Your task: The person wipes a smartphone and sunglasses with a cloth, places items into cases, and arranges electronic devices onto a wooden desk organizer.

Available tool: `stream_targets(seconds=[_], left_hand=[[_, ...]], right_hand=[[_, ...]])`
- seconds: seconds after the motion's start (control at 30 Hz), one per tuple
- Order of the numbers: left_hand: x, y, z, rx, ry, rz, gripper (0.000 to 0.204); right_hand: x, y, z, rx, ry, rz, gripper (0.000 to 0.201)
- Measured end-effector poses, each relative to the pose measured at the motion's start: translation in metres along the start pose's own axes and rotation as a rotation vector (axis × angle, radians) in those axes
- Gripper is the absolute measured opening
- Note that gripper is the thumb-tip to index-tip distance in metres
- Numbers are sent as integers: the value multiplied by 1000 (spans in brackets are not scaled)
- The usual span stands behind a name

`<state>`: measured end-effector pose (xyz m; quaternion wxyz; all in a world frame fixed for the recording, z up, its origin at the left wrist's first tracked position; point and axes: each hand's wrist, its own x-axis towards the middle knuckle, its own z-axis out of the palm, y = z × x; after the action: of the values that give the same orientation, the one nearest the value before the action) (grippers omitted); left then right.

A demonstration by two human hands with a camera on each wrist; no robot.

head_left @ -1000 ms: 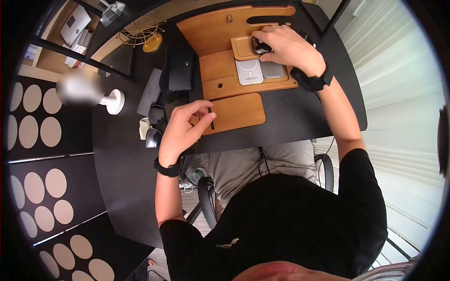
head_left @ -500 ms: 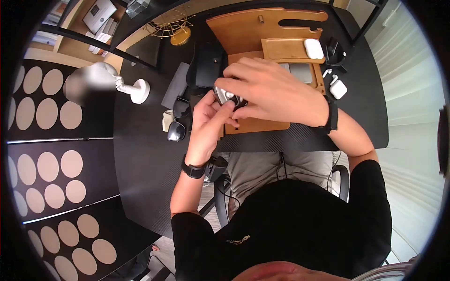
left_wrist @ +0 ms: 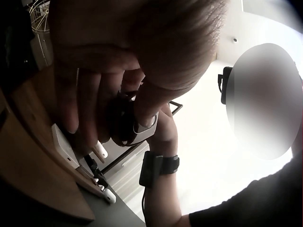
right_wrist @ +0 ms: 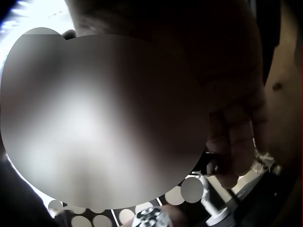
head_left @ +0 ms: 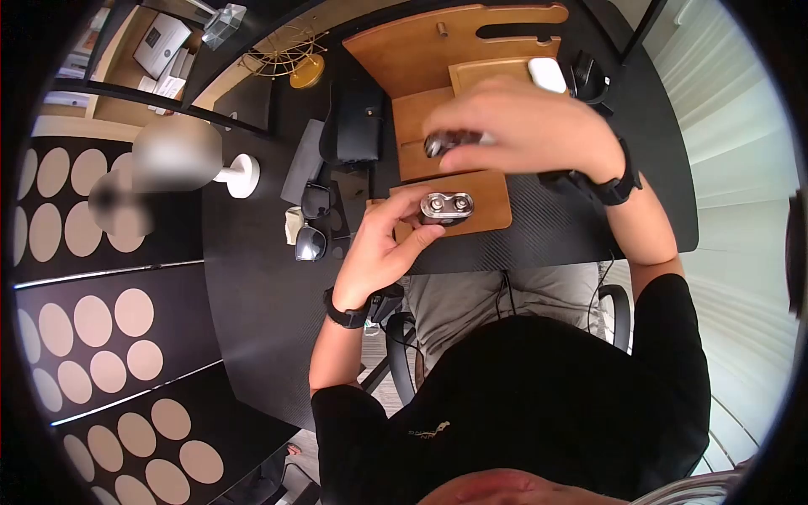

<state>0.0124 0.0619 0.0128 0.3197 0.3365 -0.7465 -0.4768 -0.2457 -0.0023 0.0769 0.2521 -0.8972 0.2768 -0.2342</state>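
Observation:
My left hand [head_left: 376,254] holds a small oval device [head_left: 447,207], silver and black, between thumb and fingers above a brown flat board [head_left: 490,202]. Two round metal posts stand on the device's upturned end. Up and to the right of it, my blurred right hand [head_left: 543,128] pinches a dark, shiny piece [head_left: 446,141], apart from the device. From the left wrist, the left thumb lies along the device's silver side [left_wrist: 146,124]. The right wrist view catches the dark piece [right_wrist: 207,163] by the fingers and the two-post end [right_wrist: 151,217] at the bottom.
A brown desk organizer [head_left: 408,49] stands behind, with a white earbud case [head_left: 547,74] on it. A black stand [head_left: 589,82] is at its right. To the left lie a black pouch [head_left: 355,126] and sunglasses [head_left: 310,244], beyond them a white lamp base [head_left: 243,176].
My right hand has brought the device from the organizer to my left hand, which now holds it. The right hand has since drawn away up and right with the dark piece.

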Motion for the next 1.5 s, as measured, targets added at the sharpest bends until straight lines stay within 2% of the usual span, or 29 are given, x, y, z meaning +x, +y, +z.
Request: stream_targets(seconds=[0.2, 0.27, 0.33, 0.4, 0.47, 0.53, 0.67, 0.83, 0.93, 1.0, 1.1, 1.13, 1.2, 1.27, 1.33, 1.43, 1.5], left_hand=[[4, -2, -1, 37, 23, -35, 37], [4, -2, -1, 31, 48, -81, 36], [4, -7, -4, 25, 36, -94, 36], [3, -13, -7, 27, 27, -113, 36], [5, -16, -8, 43, 44, -113, 36], [6, -18, -5, 3, 57, -126, 36], [5, -21, -3, -7, 50, -147, 36], [5, -18, 0, 32, 31, -136, 34], [4, -16, 1, 11, 26, -164, 32], [4, -14, 2, 17, 16, -192, 31], [2, -22, 9, -79, 39, -166, 31], [2, -20, 11, -78, 42, -168, 31], [2, -16, 14, -95, 26, -225, 27], [1, -19, 17, -87, 23, -226, 25], [1, -24, 19, -81, 19, -227, 23], [0, -26, 23, -77, 18, -243, 19], [1, -20, 29, -196, 34, -278, 21]], right_hand=[[-46, 22, -39, -199, 112, 142, 27], [-76, 35, -50, -261, 158, 379, 24], [-108, 46, -65, -274, 101, 565, 25], [-149, 73, -71, -343, 116, 746, 27], [-170, 78, -74, -439, 76, 892, 27], [-190, 94, -67, -434, 54, 943, 28], [-191, 94, -49, -407, 7, 1021, 26], [-188, 102, -41, -318, 3, 1014, 27], [-179, 87, -37, -476, 24, 982, 25], [-166, 66, -31, -640, 97, 861, 23], [-133, 29, -6, -448, 270, 636, 19], [-124, 22, 4, -437, 226, 564, 20], [-103, 1, 33, -277, 291, 330, 25], [-87, -21, 57, -239, 277, 223, 42], [-72, -39, 75, -147, 246, 177, 53], [-60, -45, 108, -129, 382, 191, 52], [-59, -47, 115, -137, 399, 220, 51]])
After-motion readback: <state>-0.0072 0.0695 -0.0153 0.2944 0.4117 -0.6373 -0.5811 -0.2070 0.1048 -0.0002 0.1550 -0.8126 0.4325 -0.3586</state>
